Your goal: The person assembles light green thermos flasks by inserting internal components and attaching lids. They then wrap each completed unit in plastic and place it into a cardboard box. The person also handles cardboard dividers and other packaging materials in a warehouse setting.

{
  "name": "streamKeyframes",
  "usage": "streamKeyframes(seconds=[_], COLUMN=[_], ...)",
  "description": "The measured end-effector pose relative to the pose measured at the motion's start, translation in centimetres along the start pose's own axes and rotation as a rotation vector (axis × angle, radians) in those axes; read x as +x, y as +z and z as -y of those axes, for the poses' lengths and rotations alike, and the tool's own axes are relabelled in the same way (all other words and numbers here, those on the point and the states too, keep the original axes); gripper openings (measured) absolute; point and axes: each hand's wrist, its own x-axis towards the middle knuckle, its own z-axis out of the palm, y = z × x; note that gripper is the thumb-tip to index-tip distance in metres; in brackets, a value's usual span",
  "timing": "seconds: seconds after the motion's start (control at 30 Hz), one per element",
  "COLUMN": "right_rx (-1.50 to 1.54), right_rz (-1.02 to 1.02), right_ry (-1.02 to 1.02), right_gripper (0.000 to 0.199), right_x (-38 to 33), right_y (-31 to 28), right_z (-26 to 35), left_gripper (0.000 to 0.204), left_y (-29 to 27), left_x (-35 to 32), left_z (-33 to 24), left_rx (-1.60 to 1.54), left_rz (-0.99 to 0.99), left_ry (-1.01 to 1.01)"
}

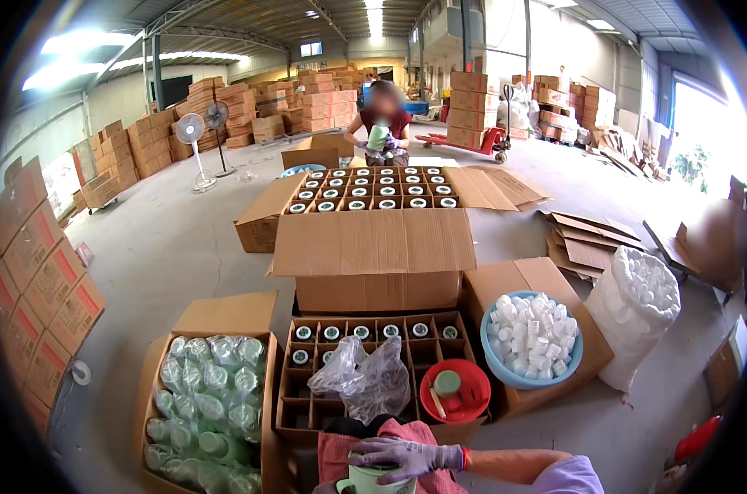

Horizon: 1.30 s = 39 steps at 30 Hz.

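At the lower edge, my right hand, in a grey glove, is closed over the top of a light green mug with a handle at its left side. The mug is over my lap, on a reddish cloth; its bottom is cut off by the frame. My left hand does not show. Just ahead stands a divided carton with several white-lidded containers in its far cells. A crumpled clear plastic bag lies over its middle. On its right corner sits a red basin holding a round green lid and a pale stick-like tool.
At left, a carton holds bagged green mugs. A blue basin of white caps rests on a carton at right, beside a white sack. Across a filled carton, a gloved co-worker holds a green container. Fans and stacked boxes stand behind.
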Motion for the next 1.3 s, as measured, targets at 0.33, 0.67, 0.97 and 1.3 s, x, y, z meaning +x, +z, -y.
streamKeyframes(seconds=[0.33,0.67,0.97,1.3], right_rx=[-0.186,-0.110,0.282,-0.021], right_rz=[0.009,-0.073,-0.213,-0.175], right_ry=[-0.171,-0.127,-0.074,-0.074], right_gripper=[0.065,0.070,0.076,0.063], right_x=[-0.7,-0.4,-0.6,-1.1], right_y=[-0.8,-1.0,-1.9,-1.6], right_z=[1.1,3.9,5.3,4.1], left_gripper=[0.038,0.057,0.043,0.042], left_y=[-3.8,-3.2,-2.3,-3.6], left_x=[3.2,2.8,2.1,4.4], left_z=[0.3,-0.5,1.7,0.6], left_rx=[-0.039,0.024,0.017,-0.031], left_rz=[0.288,0.385,0.238,0.466], left_ry=[-0.071,0.134,0.119,-0.043])
